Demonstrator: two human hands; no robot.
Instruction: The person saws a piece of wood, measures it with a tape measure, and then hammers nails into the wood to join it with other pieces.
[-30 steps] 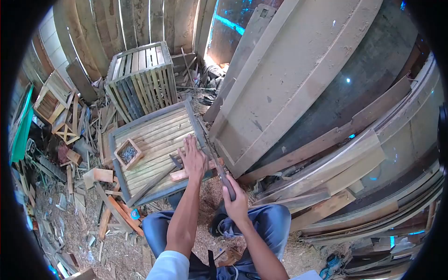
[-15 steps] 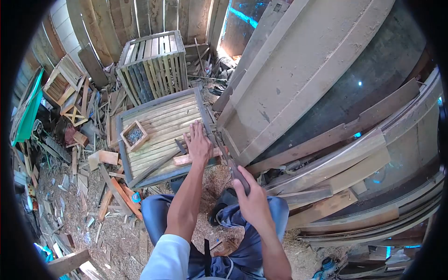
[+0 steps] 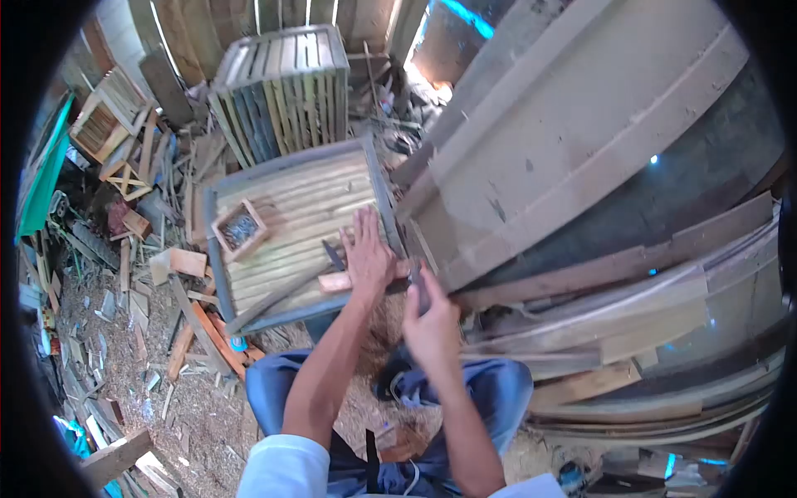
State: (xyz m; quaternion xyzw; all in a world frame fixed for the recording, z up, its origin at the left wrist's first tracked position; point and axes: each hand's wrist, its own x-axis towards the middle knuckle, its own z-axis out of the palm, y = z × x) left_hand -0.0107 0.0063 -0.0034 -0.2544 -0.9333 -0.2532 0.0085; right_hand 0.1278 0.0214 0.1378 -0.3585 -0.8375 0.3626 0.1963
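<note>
My left hand [image 3: 370, 259] lies flat with fingers stretched over a short reddish wood block [image 3: 335, 283], pressing it onto a slatted wooden panel with a grey frame [image 3: 292, 159]. My right hand [image 3: 432, 328] is wrapped round the dark handle of a handsaw [image 3: 420, 289], right at the block's right end by the panel's edge. The saw's blade is mostly hidden or blurred. Beside my left fingers rests a dark hammer-like tool [image 3: 334, 256], its long shaft reaching toward the panel's near left corner. A small wooden box [image 3: 219, 229] of nails [image 3: 240, 229] sits on the panel's left side.
Behind the panel stands a slatted crate [image 3: 290, 116]. A large wooden board [image 3: 548, 149] leans on the right, above stacked curved planks [image 3: 581, 332]. Wood offcuts [image 3: 189, 262] and shavings litter the floor at left, near a green sheet [image 3: 46, 178].
My right hand has pushed the saw forward and up, bringing the handle close to the block. My left hand stays on the block; the whole view has shifted slightly.
</note>
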